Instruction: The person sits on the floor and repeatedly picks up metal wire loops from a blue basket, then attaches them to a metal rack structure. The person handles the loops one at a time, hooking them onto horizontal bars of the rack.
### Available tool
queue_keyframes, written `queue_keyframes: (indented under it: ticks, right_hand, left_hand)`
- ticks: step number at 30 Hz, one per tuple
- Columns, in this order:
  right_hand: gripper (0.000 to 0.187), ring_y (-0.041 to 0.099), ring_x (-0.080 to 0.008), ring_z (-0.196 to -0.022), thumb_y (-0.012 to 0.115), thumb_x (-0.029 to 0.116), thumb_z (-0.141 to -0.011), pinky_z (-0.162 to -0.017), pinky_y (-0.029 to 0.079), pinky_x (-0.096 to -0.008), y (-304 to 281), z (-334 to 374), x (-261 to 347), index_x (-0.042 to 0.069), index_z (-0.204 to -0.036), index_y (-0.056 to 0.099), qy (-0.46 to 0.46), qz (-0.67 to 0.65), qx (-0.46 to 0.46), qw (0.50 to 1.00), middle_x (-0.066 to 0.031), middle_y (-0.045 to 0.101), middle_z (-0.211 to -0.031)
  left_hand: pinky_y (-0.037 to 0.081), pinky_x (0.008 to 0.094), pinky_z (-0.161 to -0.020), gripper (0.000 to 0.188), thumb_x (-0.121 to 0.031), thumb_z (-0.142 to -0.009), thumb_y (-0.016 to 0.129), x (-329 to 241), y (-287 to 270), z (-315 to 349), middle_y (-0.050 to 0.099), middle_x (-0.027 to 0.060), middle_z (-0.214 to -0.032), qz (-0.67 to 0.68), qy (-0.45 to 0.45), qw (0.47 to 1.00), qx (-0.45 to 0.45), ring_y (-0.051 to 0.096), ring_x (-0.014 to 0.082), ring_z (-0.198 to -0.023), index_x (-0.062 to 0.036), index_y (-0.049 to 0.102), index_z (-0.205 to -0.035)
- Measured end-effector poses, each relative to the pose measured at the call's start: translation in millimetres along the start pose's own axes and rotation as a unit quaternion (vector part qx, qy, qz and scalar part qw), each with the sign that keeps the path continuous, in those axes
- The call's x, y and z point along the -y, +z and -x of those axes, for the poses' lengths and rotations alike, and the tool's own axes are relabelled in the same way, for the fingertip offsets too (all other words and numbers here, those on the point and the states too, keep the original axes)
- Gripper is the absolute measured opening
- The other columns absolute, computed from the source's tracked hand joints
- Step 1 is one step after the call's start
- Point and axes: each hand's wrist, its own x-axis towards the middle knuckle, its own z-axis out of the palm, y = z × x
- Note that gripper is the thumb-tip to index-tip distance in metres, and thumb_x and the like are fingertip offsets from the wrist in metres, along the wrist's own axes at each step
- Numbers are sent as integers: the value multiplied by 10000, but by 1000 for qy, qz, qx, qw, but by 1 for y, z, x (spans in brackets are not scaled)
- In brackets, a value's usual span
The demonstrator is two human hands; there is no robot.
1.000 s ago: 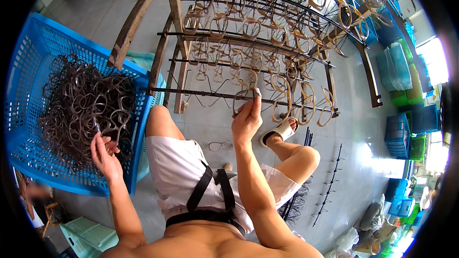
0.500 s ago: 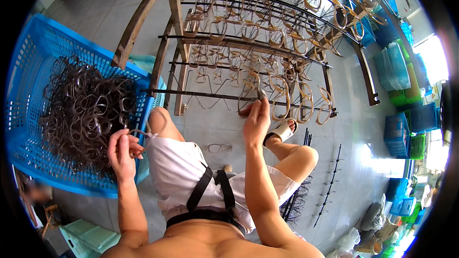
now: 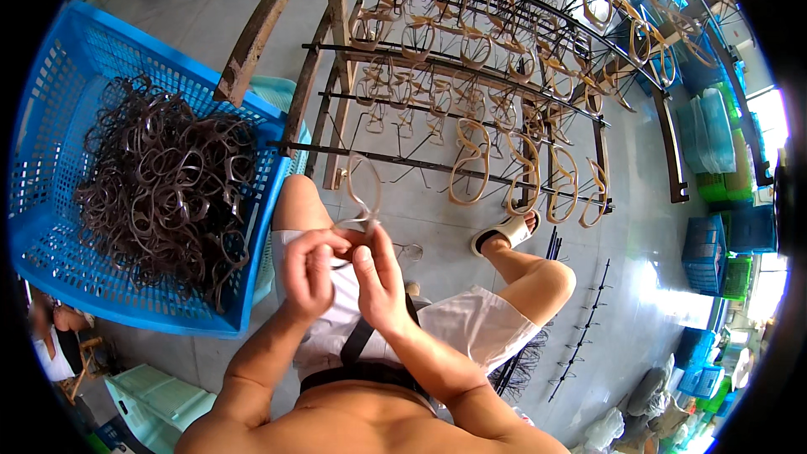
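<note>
Above my lap, my left hand (image 3: 309, 275) and my right hand (image 3: 380, 284) meet around one eyeglass frame (image 3: 376, 187). Its pale, see-through rims stick up past my fingertips, and the lower part is hidden by my fingers. Both hands are closed, thumbs and fingers pinched. Beyond them stands a wooden rack (image 3: 336, 13) with black rods, and several tan eyeglass frames (image 3: 468, 162) hang from wire hooks on the lowest rod (image 3: 403, 164). To my left, a blue plastic basket (image 3: 143, 315) holds a heap of dark brown eyeglass frames (image 3: 168, 176).
One eyeglass frame (image 3: 410, 251) lies on the grey floor beyond my lap. Right of my knee, a black rod with hooks (image 3: 580, 332) rests on the floor. Stacked blue and green crates (image 3: 704, 254) line the right side. Another person (image 3: 59, 328) is at the far lower left.
My right hand has come back from the rack's lowest rod. My left hand has moved right, away from the basket, bringing the eyeglass frame. Both hands now meet on it. The view has shifted slightly.
</note>
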Motion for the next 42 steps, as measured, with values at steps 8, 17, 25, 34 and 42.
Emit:
queue_keyframes:
  ticks: [8,17,25,34,42]
  right_hand:
    - [334,469,-76,-490,406,96,-955,-437,427,-229,-47,-60,18,14,-1265,314,-125,221,-268,930,-37,482,-673]
    - [221,500,-95,-454,417,149,-965,-402,424,-246,-59,-96,-21,19,-1138,461,-120,292,-363,877,-36,520,-636]
    - [240,441,-63,-445,400,158,-974,-400,415,-219,-56,-105,-10,14,-1155,463,-126,242,-364,891,-16,482,-644]
    - [195,433,-68,-402,394,173,-980,-354,351,-205,-56,-107,-13,28,-1089,465,-135,156,-348,914,-11,484,-612]
    - [180,422,-57,-406,401,174,-980,-363,393,-208,-41,-109,-13,27,-956,502,-135,80,-347,925,5,459,-600]
  left_hand:
    - [394,432,-868,406,-179,-824,608,92,-80,-5,490,194,-1094,-493,-68,865,-57,499,352,-978,-4,467,-1162]
    - [475,398,-688,422,-102,-900,500,143,-114,0,616,216,-960,-378,-208,890,-144,610,350,-832,-64,354,-1294]
    - [488,283,-620,381,-143,-955,423,122,-122,-1,630,107,-940,-226,-211,924,-227,603,169,-745,-47,375,-1321]
    - [441,286,-571,225,-185,-901,552,121,-155,14,600,73,-792,-335,-366,866,-61,517,121,-594,-9,556,-1043]
    - [470,211,-578,390,-149,-915,508,74,-125,-6,596,49,-822,131,-334,901,-246,562,103,-655,-71,435,-1290]
